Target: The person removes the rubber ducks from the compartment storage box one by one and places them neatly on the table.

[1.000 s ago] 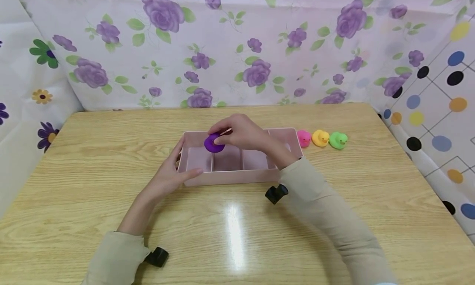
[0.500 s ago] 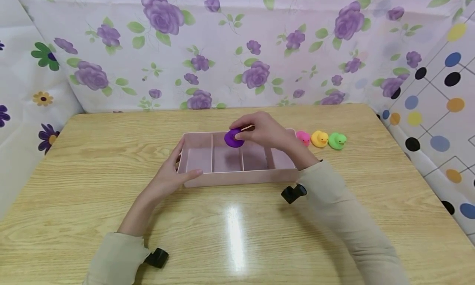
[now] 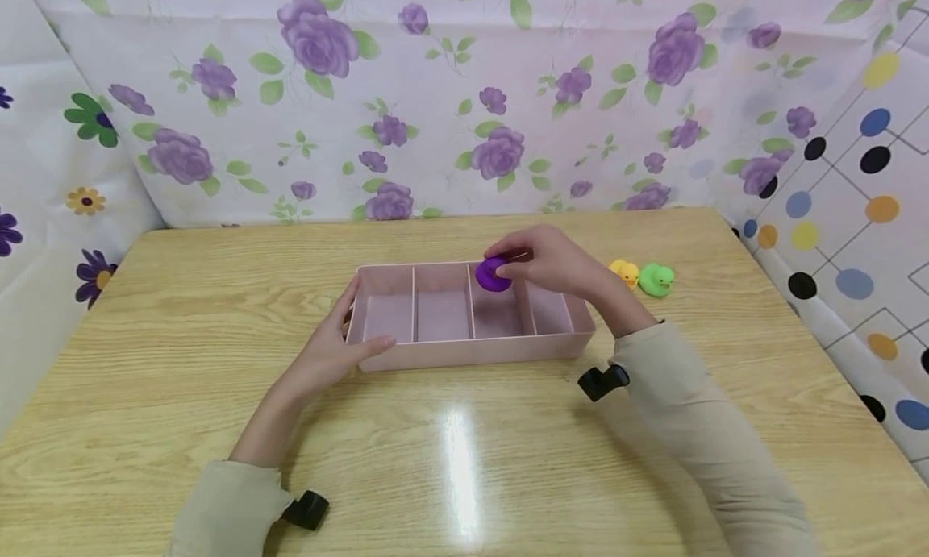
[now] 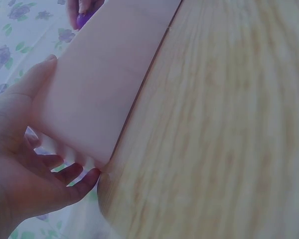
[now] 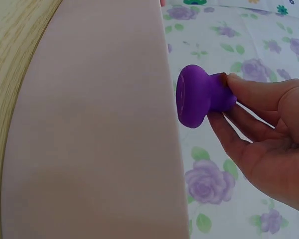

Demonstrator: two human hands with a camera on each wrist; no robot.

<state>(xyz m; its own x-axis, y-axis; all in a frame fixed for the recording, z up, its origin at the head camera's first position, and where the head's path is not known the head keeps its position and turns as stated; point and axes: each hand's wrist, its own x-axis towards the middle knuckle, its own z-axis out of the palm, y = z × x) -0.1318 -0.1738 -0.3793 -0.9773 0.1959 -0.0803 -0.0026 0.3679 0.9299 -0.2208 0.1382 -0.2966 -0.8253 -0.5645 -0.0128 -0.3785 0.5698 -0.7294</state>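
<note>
My right hand (image 3: 555,260) pinches a purple rubber duck (image 3: 494,275) by its head, with thumb and fingertips around it. In the right wrist view, the duck's round base (image 5: 192,97) faces the rim of a pink divided box (image 3: 475,353). From the head it overlaps the back of the compartment second from the right. My left hand (image 3: 330,335) holds the box at its left end, thumb along the front wall and fingers curled around the end wall. The left wrist view shows those fingertips (image 4: 92,175) at the bottom corner of the box.
A yellow rubber duck (image 3: 622,272), partly covered by my right wrist, and a green one (image 3: 656,280) stand on the wooden table (image 3: 181,347) right of the box. A flowered cloth (image 3: 435,97) hangs behind the table. A spotted cloth (image 3: 835,259) hangs at the right.
My right hand has carried the purple duck rightward, from over the leftmost divider to the compartment second from the right. Its wrist now hides the pink duck. The left hand and box stay put.
</note>
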